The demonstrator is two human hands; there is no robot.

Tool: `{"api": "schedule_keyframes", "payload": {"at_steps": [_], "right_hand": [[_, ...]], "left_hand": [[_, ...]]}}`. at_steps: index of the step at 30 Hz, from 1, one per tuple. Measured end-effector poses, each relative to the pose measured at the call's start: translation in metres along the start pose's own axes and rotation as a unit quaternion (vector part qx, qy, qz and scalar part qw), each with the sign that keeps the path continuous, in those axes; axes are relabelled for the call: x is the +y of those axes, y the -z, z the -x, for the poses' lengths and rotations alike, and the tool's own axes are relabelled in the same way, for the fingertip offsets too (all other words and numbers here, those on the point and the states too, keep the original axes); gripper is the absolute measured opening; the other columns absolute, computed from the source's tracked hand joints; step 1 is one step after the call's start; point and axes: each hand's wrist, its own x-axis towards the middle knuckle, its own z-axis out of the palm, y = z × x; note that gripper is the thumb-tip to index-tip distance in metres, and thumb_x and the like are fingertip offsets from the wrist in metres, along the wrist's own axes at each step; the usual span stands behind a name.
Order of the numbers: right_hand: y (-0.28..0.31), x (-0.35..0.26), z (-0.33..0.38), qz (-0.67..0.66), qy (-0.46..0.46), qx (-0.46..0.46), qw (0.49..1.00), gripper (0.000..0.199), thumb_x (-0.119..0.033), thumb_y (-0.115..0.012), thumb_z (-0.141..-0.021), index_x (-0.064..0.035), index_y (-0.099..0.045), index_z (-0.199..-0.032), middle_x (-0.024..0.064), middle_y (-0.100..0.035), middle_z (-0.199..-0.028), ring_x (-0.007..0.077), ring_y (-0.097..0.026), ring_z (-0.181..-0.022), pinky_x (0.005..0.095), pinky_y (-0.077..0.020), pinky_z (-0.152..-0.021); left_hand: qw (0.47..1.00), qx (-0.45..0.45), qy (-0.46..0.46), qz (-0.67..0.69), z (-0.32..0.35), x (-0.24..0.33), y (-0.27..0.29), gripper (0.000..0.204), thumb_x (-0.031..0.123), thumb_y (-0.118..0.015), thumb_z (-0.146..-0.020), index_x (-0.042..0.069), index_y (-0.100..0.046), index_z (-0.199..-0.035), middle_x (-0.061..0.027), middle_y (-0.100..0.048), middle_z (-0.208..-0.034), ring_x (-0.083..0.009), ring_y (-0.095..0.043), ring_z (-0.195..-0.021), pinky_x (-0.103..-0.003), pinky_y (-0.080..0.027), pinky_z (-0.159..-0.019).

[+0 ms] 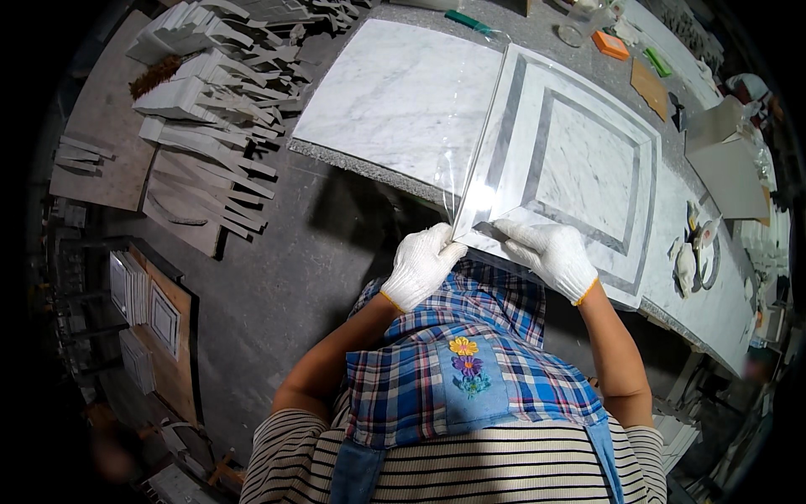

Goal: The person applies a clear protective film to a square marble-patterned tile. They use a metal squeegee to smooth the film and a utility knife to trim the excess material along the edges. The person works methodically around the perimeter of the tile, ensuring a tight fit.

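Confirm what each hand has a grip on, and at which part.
Both gloved hands grip at the near corner of the square marble tile: the left hand pinches the clear plastic film at its edge, the right hand presses the tile corner.

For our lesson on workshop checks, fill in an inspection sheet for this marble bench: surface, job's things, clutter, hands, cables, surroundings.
Surface: grey bench, mostly covered by slabs.
Job's things: framed tile, white marble with grey bands, under clear film; plain slab beside it.
Clutter: orange block, green tool, tape rolls at the right.
Hands: left hand and right hand, both in white gloves, pinch the film at the tile's near corner.
Cables: nothing seen.
Surroundings: cut strips heaped on the floor at left; more tiles stacked on boards lower left.
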Motion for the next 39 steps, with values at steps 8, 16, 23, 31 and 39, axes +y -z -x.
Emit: {"api": "schedule_keyframes", "payload": {"at_steps": [8, 16, 23, 31, 39], "right_hand": [[0.001, -0.003, 0.000, 0.039, 0.019, 0.014, 0.999, 0.031, -0.028, -0.072, -0.094, -0.0239, -0.076, -0.124, 0.0122, -0.075, -0.085, 0.0310, -0.071, -0.071, 0.0402, -0.0561, -0.067], [-0.002, 0.004, -0.004, 0.022, 0.024, -0.008, 0.999, 0.032, -0.026, -0.073, -0.094, -0.0233, -0.076, -0.125, 0.0114, -0.075, -0.084, 0.0304, -0.071, -0.069, 0.0383, -0.0565, -0.066], [0.003, 0.005, -0.008, 0.012, 0.051, -0.011, 0.999, 0.033, -0.025, -0.073, -0.094, -0.0209, -0.076, -0.126, 0.0130, -0.074, -0.081, 0.0304, -0.071, -0.067, 0.0384, -0.0562, -0.065], [0.010, 0.007, -0.012, 0.025, 0.089, -0.022, 0.995, 0.034, -0.023, -0.073, -0.092, -0.0196, -0.075, -0.126, 0.0129, -0.070, -0.075, 0.0312, -0.069, -0.064, 0.0398, -0.0547, -0.062], [0.005, 0.007, -0.008, -0.007, 0.062, -0.015, 0.998, 0.034, -0.022, -0.072, -0.093, -0.0188, -0.074, -0.127, 0.0134, -0.073, -0.081, 0.0328, -0.070, -0.068, 0.0402, -0.0556, -0.065]], "left_hand": [[1.000, -0.005, 0.004, -0.006, 0.000, 0.001, 0.001, 0.035, 0.036, -0.067, -0.094, 0.000, -0.065, -0.093, -0.0209, -0.069, -0.085, -0.0392, -0.069, -0.084, -0.047, -0.053, -0.076], [1.000, -0.014, 0.019, -0.017, 0.001, 0.007, 0.004, 0.036, 0.037, -0.066, -0.095, 0.001, -0.066, -0.095, -0.0206, -0.070, -0.087, -0.0390, -0.069, -0.086, -0.047, -0.053, -0.077], [1.000, -0.014, 0.021, -0.018, 0.000, 0.006, 0.003, 0.037, 0.038, -0.065, -0.095, 0.001, -0.066, -0.097, -0.0210, -0.070, -0.088, -0.0397, -0.069, -0.087, -0.048, -0.053, -0.078], [0.999, -0.018, 0.025, -0.020, 0.000, 0.006, 0.004, 0.038, 0.038, -0.065, -0.096, 0.001, -0.066, -0.096, -0.0214, -0.070, -0.089, -0.0396, -0.069, -0.088, -0.048, -0.053, -0.079], [0.999, -0.021, 0.027, 0.003, 0.001, 0.005, 0.003, 0.037, 0.037, -0.065, -0.096, 0.001, -0.066, -0.097, -0.0210, -0.070, -0.090, -0.0401, -0.069, -0.089, -0.048, -0.053, -0.079]]}}
